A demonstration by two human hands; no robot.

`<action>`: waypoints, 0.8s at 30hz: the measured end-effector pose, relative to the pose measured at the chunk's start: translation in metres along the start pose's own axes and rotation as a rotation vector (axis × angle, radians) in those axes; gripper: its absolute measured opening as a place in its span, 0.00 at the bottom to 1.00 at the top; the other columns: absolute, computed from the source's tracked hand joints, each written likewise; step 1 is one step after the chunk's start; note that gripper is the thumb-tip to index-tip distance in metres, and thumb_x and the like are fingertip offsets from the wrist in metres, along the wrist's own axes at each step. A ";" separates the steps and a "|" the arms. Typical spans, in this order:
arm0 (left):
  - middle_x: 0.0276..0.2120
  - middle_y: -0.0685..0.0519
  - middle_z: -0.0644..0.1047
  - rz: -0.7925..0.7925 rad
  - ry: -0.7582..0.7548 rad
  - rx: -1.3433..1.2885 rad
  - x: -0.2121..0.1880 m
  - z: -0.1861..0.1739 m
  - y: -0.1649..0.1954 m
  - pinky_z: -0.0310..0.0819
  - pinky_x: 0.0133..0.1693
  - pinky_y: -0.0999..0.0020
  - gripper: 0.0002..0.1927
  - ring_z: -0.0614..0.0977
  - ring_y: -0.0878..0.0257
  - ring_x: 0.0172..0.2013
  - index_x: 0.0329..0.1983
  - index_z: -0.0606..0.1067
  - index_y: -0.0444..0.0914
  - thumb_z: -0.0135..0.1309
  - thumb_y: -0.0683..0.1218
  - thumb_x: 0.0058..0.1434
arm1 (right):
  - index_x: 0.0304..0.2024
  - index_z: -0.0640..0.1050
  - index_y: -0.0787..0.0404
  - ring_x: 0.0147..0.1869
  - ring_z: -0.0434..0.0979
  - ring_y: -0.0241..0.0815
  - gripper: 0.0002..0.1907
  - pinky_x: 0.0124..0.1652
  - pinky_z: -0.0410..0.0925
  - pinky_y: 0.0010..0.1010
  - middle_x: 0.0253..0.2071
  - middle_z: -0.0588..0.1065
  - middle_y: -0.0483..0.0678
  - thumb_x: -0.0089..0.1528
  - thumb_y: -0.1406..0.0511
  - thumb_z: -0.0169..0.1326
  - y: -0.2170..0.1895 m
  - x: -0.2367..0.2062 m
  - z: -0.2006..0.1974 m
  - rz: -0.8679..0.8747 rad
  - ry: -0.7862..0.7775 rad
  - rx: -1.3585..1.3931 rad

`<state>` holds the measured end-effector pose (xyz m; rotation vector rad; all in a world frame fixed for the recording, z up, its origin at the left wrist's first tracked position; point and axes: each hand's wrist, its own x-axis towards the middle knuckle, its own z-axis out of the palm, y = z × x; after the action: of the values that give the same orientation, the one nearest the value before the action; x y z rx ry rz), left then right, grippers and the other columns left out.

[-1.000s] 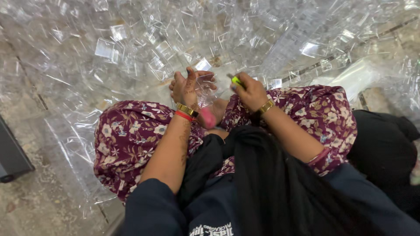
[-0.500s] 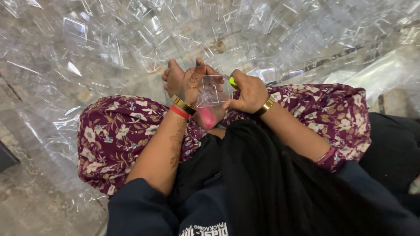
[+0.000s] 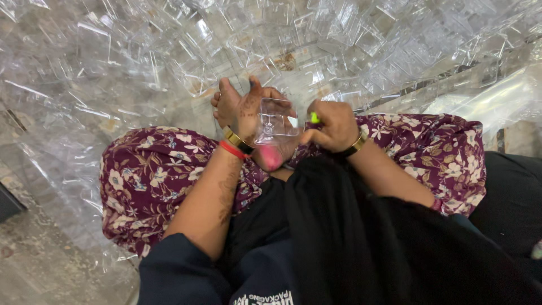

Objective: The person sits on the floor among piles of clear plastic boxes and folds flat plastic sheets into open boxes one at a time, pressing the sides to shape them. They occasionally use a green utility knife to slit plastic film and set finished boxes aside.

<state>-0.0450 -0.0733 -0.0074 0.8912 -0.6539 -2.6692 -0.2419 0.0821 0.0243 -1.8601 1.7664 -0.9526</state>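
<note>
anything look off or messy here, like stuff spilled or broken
The clear plastic pieces lie in a loose, jumbled heap across the floor ahead of the person, not stacked. None looks plainly broken. The left hand holds one clear plastic piece; the right hand grips a small yellow-green item.

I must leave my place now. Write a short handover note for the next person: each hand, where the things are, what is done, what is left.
Left hand: holds a clear plastic piece over the lap.
Right hand: closed on a small yellow-green tool, its tip beside the clear piece.
Things: a large pile of clear plastic pieces covers the floor in front; a pink object lies in the lap on the floral trousers.
Done: one piece is picked up.
Left: the pile ahead; which pieces are finished cannot be told.
</note>
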 end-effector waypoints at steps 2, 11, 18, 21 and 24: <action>0.40 0.39 0.80 -0.079 -0.231 -0.042 0.007 -0.017 -0.014 0.84 0.43 0.52 0.31 0.86 0.46 0.40 0.45 0.72 0.26 0.51 0.62 0.66 | 0.40 0.73 0.64 0.32 0.74 0.57 0.41 0.32 0.66 0.43 0.29 0.71 0.53 0.54 0.32 0.54 0.002 0.002 -0.010 -0.027 -0.040 -0.021; 0.45 0.34 0.79 -0.631 -0.587 0.066 0.033 -0.055 -0.081 0.83 0.45 0.50 0.24 0.85 0.42 0.44 0.52 0.73 0.25 0.41 0.52 0.71 | 0.46 0.72 0.63 0.38 0.75 0.60 0.46 0.35 0.66 0.46 0.35 0.71 0.54 0.52 0.30 0.52 -0.010 0.005 -0.017 -0.191 -0.263 0.034; 0.50 0.31 0.78 -0.918 -0.648 0.082 0.044 -0.055 -0.061 0.79 0.52 0.50 0.27 0.83 0.42 0.50 0.53 0.74 0.23 0.41 0.53 0.72 | 0.42 0.71 0.62 0.36 0.76 0.59 0.45 0.33 0.66 0.46 0.33 0.73 0.53 0.51 0.29 0.55 -0.017 0.008 -0.014 -0.148 -0.233 -0.113; 0.49 0.32 0.78 -0.880 -0.632 0.068 0.040 -0.054 -0.064 0.79 0.51 0.50 0.27 0.83 0.43 0.48 0.52 0.75 0.25 0.41 0.54 0.71 | 0.39 0.70 0.62 0.34 0.76 0.58 0.45 0.31 0.65 0.45 0.30 0.73 0.52 0.50 0.28 0.55 -0.018 0.006 -0.010 -0.148 -0.197 -0.126; 0.48 0.32 0.79 -0.858 -0.611 0.053 0.040 -0.057 -0.066 0.80 0.50 0.50 0.27 0.83 0.43 0.47 0.51 0.76 0.26 0.41 0.56 0.70 | 0.34 0.69 0.61 0.30 0.75 0.56 0.43 0.28 0.65 0.43 0.25 0.71 0.51 0.51 0.29 0.56 -0.014 0.004 -0.007 -0.148 -0.183 -0.149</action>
<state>-0.0473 -0.0499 -0.1000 0.3771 -0.5237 -3.7794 -0.2372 0.0812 0.0397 -2.1223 1.6481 -0.6906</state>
